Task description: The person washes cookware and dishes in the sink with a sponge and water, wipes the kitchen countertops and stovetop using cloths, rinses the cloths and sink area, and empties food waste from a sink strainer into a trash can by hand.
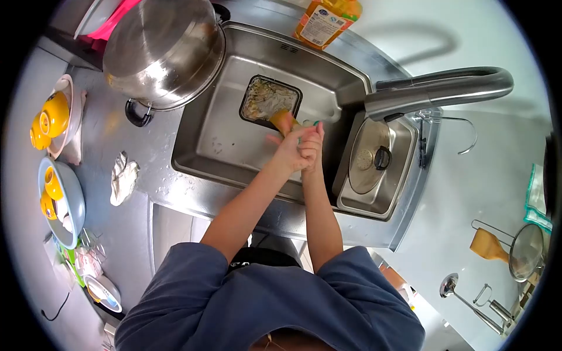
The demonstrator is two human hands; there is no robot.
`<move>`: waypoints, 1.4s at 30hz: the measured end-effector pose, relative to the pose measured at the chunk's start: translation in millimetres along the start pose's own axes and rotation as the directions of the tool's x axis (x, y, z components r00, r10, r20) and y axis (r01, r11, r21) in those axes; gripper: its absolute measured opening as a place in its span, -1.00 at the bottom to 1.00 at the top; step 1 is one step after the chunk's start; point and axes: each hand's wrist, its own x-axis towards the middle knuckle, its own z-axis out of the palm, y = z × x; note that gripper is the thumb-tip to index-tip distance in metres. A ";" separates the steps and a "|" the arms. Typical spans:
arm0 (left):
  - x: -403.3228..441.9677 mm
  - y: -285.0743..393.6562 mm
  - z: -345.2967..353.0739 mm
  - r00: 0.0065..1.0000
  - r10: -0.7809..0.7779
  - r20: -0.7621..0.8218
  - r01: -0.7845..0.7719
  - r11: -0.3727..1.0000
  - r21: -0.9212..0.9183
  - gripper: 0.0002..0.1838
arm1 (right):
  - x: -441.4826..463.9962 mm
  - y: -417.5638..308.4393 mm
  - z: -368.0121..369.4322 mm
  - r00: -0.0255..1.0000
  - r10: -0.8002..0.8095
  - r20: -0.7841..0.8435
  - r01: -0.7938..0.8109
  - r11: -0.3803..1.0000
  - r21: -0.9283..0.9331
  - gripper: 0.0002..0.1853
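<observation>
My left hand (291, 151) and my right hand (312, 147) are pressed together over the right part of the large sink basin (225, 126). Their fingers are closed around a soft-looking yellow-orange thing (282, 119), which sticks out at the far left of the hands. A small green bit shows at the fingertips of my right hand. Most of what they hold is hidden and its kind is unclear. Just beyond the hands lies the drain strainer (266, 96), with food scraps in it.
A large steel pot (161, 55) rests tilted at the sink's left. The faucet (439, 90) arches over the small basin, where a glass lid (367, 158) leans. An orange soap bottle (328, 23) stands behind. Left are a crumpled cloth (124, 179) and a blue basin (75, 202) with yellow bowls.
</observation>
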 end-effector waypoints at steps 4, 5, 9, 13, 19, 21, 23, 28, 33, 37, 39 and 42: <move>-19.4 20.5 -4.6 0.997 -0.051 0.053 0.047 0.996 0.070 -0.76 | 58.2 -27.2 -58.6 0.894 0.321 0.313 -0.245 0.935 -0.258 -0.48; -25.5 27.4 -5.5 0.998 -0.006 -0.061 0.015 0.989 0.145 -0.77 | 55.4 -26.3 -45.6 0.902 0.364 0.231 -0.270 0.894 -0.356 -0.49; -42.6 51.5 -0.5 0.973 0.087 -0.214 0.049 0.826 0.562 -0.78 | 75.7 -13.1 -23.2 0.987 0.152 -0.051 -0.131 0.581 -0.804 -0.52; -56.3 56.8 9.6 0.765 0.573 -0.294 0.297 0.092 0.951 -0.74 | 92.7 14.2 0.8 0.992 -0.027 -0.122 -0.104 0.363 -0.926 -0.71; -66.3 63.4 0.2 0.648 0.701 0.299 0.661 -0.712 0.237 -0.70 | 148.9 37.4 -20.3 0.970 -0.235 -0.061 -0.017 0.182 -0.983 -0.73; -72.4 48.2 7.2 0.579 0.789 0.204 0.765 -0.613 0.197 -0.68 | 157.1 39.5 -28.8 0.969 -0.249 -0.011 -0.013 -0.009 -1.000 -0.73; -77.1 55.1 -0.2 0.613 0.760 0.217 0.762 -0.641 0.093 -0.72 | 161.8 46.4 -32.1 0.966 -0.255 0.044 -0.008 -0.197 -0.980 -0.72; -94.0 70.0 20.9 0.549 0.836 0.024 0.612 -0.421 0.669 -0.80 | 166.5 53.3 -15.3 0.883 -0.468 0.036 0.028 -0.025 -0.999 -0.57; -103.6 88.1 35.9 0.897 0.412 -0.159 -0.117 0.569 0.814 -0.88 | 83.0 48.6 -2.0 0.925 0.327 -0.194 -0.372 0.670 -0.643 -0.60; -106.2 78.1 23.2 0.950 0.233 -0.206 -0.100 0.855 0.510 -0.79 | 64.9 63.3 -5.1 0.910 0.415 0.020 -0.377 0.846 -0.377 -0.68; -115.5 78.8 17.1 0.972 0.151 -0.180 -0.050 0.883 0.467 -0.76 | 64.0 66.6 1.8 0.894 0.448 0.018 -0.400 0.815 -0.419 -0.75; -126.9 76.9 26.7 0.971 0.192 -0.140 -0.025 0.670 0.742 -0.79 | 76.8 68.4 6.1 0.900 0.434 0.037 -0.331 0.737 -0.589 -0.77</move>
